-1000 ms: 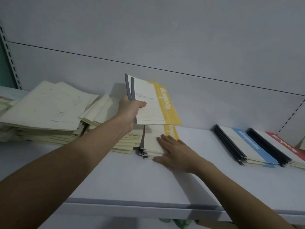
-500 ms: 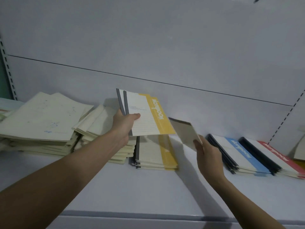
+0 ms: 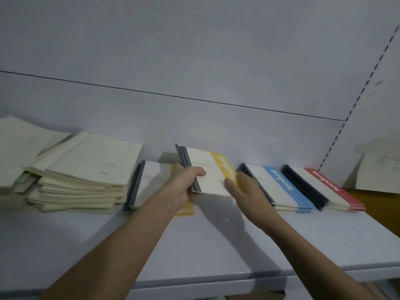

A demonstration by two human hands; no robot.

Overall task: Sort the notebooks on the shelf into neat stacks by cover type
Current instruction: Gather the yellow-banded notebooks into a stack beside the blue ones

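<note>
My left hand (image 3: pixel 186 182) grips a few yellow-banded notebooks (image 3: pixel 207 169) by their grey spines, lifted above the shelf (image 3: pixel 194 245). My right hand (image 3: pixel 244 191) holds the same bundle at its lower right corner, thumb on the white cover and fingers underneath. A yellow-banded stack (image 3: pixel 149 182) lies flat under my left wrist. To the right lie a blue-banded stack (image 3: pixel 279 185) and a red-banded stack (image 3: pixel 320 187). Untidy piles of cream plain-cover notebooks (image 3: pixel 86 174) fill the shelf's left side.
The grey back panel (image 3: pixel 194 61) rises right behind the stacks. A perforated upright (image 3: pixel 355 100) marks the bay's right end, with cream paper (image 3: pixel 378 169) lying beyond it. Bare shelf surface stretches along the front edge.
The held yellow notebooks moved right and lower, toward the blue stack. My right hand, which held a single notebook up half a second ago, now holds the bundle's corner. The view has shifted right.
</note>
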